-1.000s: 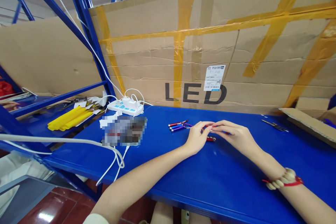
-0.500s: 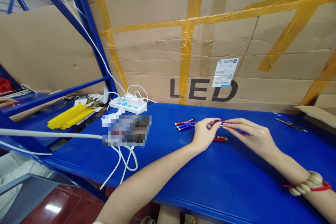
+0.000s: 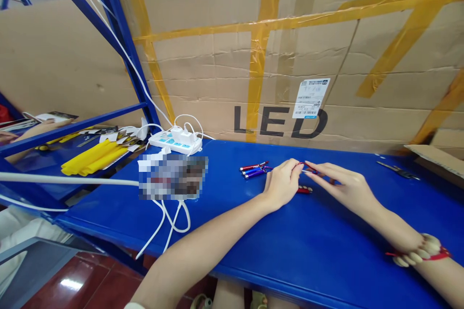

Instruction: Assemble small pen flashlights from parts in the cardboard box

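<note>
My left hand point(image 3: 284, 179) is closed, thumb and fingers pinching a thin red-and-dark loop point(image 3: 310, 169) above the blue table. From the other side, the fingertips of my right hand point(image 3: 344, 184) pinch the same loop; its exact kind is too small to make out. A slim silvery piece shows between the two hands. Just under my left fingers lies a red tube point(image 3: 304, 190) with small pale round pieces along it, partly hidden by the hand. Slim red and blue metal tubes point(image 3: 254, 172) with silver ends, like small penlights, lie left of my left hand.
Scissors point(image 3: 398, 170) lie at the right, near an open cardboard flap point(image 3: 435, 161). A white power strip point(image 3: 176, 141) with cables and a blurred-out object point(image 3: 174, 177) are on the left. A large carton point(image 3: 203, 67) stands behind. Another person's hand point(image 3: 43, 128) shows far left, near yellow sleeves point(image 3: 94, 157).
My hands stay close together; the loop between them shows more openly now, and my left fingers have curled a little. At far left the other person's hand has come further into view.
</note>
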The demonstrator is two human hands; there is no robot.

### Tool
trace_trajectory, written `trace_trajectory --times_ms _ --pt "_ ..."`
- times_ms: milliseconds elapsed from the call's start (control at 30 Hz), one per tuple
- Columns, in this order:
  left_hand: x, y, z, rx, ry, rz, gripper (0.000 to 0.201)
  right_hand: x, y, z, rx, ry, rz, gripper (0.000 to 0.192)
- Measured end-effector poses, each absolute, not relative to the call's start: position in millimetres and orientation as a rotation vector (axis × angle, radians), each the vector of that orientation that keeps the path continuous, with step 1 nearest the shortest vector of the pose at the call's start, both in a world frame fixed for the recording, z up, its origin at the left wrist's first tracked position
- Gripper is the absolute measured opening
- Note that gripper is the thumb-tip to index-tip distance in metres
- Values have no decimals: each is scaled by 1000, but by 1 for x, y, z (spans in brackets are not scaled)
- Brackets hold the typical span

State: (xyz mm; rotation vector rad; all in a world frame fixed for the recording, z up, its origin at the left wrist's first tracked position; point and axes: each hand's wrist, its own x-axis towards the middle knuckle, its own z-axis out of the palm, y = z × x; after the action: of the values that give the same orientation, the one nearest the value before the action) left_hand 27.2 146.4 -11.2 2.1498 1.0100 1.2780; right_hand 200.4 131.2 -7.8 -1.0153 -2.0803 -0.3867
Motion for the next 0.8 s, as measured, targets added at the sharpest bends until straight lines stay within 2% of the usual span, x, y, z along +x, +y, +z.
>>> trace_trajectory --times_ms 133,500,800 --pt "25 146 -10 2290 1051 1204 25 198 129 -8 -1042 -2145 -376 34" --pt "28 148 -15 2416 1108 1093 26 200 133 -12 -951 -2217 -594 32" --pt "27 150 -15 2387 1152 1005 33 190 132 -2 -941 -2159 -352 27"
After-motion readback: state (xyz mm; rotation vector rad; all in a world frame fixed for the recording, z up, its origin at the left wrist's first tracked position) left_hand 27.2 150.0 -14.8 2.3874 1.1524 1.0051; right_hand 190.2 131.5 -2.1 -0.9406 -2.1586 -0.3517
